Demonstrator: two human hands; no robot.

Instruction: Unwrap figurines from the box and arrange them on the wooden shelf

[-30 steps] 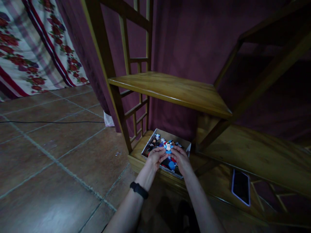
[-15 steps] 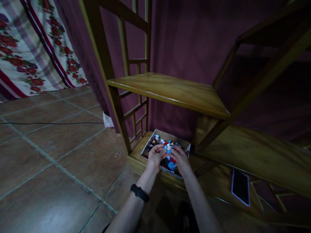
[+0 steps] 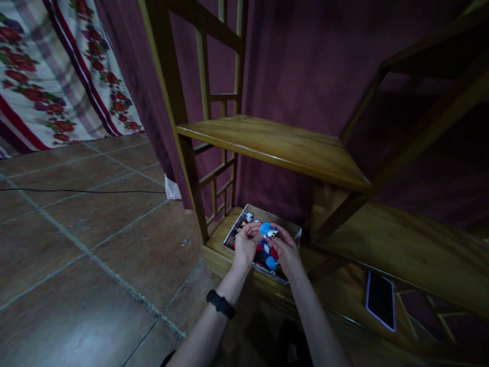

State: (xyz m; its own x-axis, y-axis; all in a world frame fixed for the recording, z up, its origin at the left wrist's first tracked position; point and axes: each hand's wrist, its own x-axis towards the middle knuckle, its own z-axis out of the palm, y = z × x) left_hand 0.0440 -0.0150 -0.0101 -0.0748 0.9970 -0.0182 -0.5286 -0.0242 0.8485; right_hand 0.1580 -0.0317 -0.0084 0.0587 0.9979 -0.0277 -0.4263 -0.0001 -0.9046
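Note:
A small blue and white figurine [image 3: 267,229] is held up between both hands, its round blue part turned toward me. My left hand [image 3: 246,242] grips it from the left with the fingertips, and my right hand [image 3: 284,248] pinches its right side. Just below lies an open cardboard box [image 3: 283,217] on the lower shelf. Several small figurines in white, black, red and blue lie inside it, among them one with a round blue part [image 3: 271,263] near the front. My hands hide the middle of the box.
The wooden shelf unit [image 3: 275,144] has a board above the box and a slatted side at left. A phone with a light purple edge [image 3: 381,300] lies at right. A black cable [image 3: 84,191] crosses the tiled floor [image 3: 114,285]. Purple curtain [image 3: 290,66] hangs behind.
The figurine has been turned in my fingers, so its round blue part now shows in place of its more detailed side. Both hands stay above the box; the view has shifted slightly.

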